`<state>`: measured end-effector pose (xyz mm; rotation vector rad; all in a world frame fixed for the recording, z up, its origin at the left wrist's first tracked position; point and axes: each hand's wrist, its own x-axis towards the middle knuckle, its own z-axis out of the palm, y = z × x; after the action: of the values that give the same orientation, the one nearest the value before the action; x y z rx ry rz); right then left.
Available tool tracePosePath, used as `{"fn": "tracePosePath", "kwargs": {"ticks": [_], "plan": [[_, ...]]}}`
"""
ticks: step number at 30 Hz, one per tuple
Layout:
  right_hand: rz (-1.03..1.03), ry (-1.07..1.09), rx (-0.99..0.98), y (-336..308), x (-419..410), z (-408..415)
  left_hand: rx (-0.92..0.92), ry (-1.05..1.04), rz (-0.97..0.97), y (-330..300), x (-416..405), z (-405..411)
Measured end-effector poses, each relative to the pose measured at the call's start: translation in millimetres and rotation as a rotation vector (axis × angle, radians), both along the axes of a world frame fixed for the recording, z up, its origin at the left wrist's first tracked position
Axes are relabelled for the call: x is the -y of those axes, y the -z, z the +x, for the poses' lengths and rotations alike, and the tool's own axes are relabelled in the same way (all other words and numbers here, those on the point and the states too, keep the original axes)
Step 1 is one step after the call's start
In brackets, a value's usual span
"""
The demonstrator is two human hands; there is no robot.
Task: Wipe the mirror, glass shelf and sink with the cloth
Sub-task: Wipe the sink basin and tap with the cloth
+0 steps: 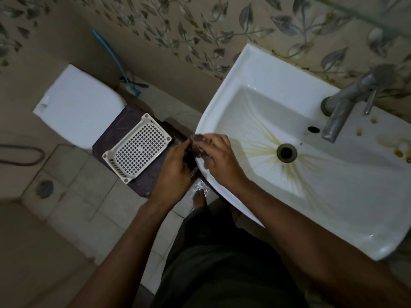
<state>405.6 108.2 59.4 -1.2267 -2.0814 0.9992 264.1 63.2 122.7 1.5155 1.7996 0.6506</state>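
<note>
A person stands at a white ceramic wall-mounted sink (278, 85), looking down on it. Both hands meet over the sink's left rim, where they hold a small, dark, crumpled cloth (198, 147) between them. The left hand (175, 172) has its fingers curled up toward the cloth from the outside of the rim, and the right hand (219, 158) has its fingers bent over the cloth from the basin side, pinching it. The frame is blurred at the fingertips, so exactly how each finger lies on the fabric cannot be told.

The cloth sits right at the rim, partly over the basin and partly over the floor side. The basin shows yellowish-brown streaks that fan out from the round metal drain (287, 152), and brown spots mark the ledge to the right. A grey metal tap (340, 114) stands on the back ledge, with its spout pointing over the basin above a small overflow hole.

Left of the sink, a white perforated plastic tray (136, 147) lies on a dark purple stool (111, 134). Beyond it is a white closed toilet lid (77, 107), and a blue-handled brush (111, 56) leans against the wall behind. 1 bare foot (199, 200) shows on the pale tiled floor beneath the sink's edge.
</note>
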Motion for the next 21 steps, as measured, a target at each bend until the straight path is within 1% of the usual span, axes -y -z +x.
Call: {"fn": "tracePosePath", "kwargs": {"ticks": [3, 6, 8, 11, 15, 18, 21], "plan": [[-0.014, 0.092, -0.011, -2, -6, -14, -0.011, -0.046, 0.009, -6, 2, -3], [-0.026, 0.078, 0.032, 0, 25, 5, -0.017, 0.000, 0.078, -4, 1, -7], [-0.046, 0.107, 0.068, 1, 52, 25, -0.066, 0.007, 0.025, 7, -2, -11], [-0.091, 0.194, 0.080, -1, 75, 37, -0.070, 0.045, -0.043, 20, -3, -9], [-0.136, 0.275, 0.059, -3, 59, 9, -0.090, 0.119, 0.006, 20, -9, -3], [-0.097, 0.310, 0.071, 0, 46, -11, -0.086, 0.152, 0.042, 15, -7, -5], [-0.075, 0.321, 0.109, -6, 54, -7, -0.082, 0.164, 0.061, 16, -3, -10]]}}
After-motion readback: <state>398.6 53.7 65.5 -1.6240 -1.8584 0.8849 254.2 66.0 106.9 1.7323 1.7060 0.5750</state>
